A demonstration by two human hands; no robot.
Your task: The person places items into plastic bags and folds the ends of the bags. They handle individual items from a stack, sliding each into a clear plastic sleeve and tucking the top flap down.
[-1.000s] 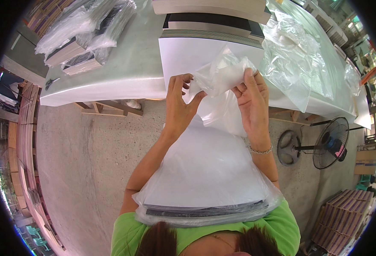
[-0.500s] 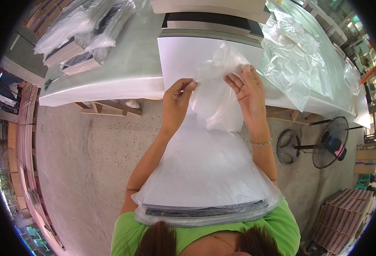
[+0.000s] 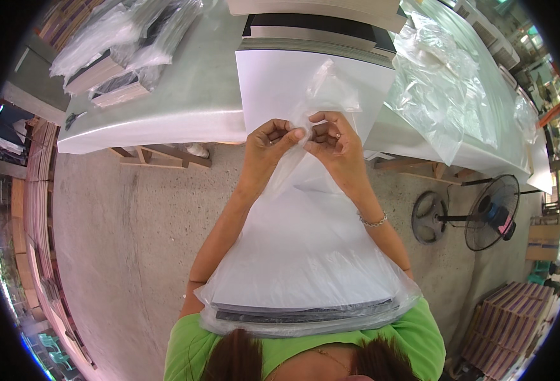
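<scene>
A clear plastic bag (image 3: 299, 279) holds a stack of large white sheets (image 3: 305, 235) with dark layers along the edge nearest my body. Its loose upper end is bunched between my hands, and a crumpled tip stands up past them over a white board (image 3: 264, 89) on the table. My left hand (image 3: 268, 149) pinches the bunched plastic between thumb and fingers. Close against it, my right hand (image 3: 338, 146) has its fingers curled onto the same gathered part. A bracelet circles my right wrist. Folds hide the exact grip.
Thick board stacks (image 3: 311, 35) stand ahead on the covered table (image 3: 197, 95). Plastic-wrapped stacks (image 3: 111, 70) and scissors (image 3: 73, 119) lie at left, loose plastic bags (image 3: 445, 82) at right. A floor fan (image 3: 492, 213) stands right, with a bundled stack (image 3: 508, 327) below it.
My right hand has moved left and down to meet my left hand. The spread plastic is now bunched narrowly between them. My left hand has barely shifted.
</scene>
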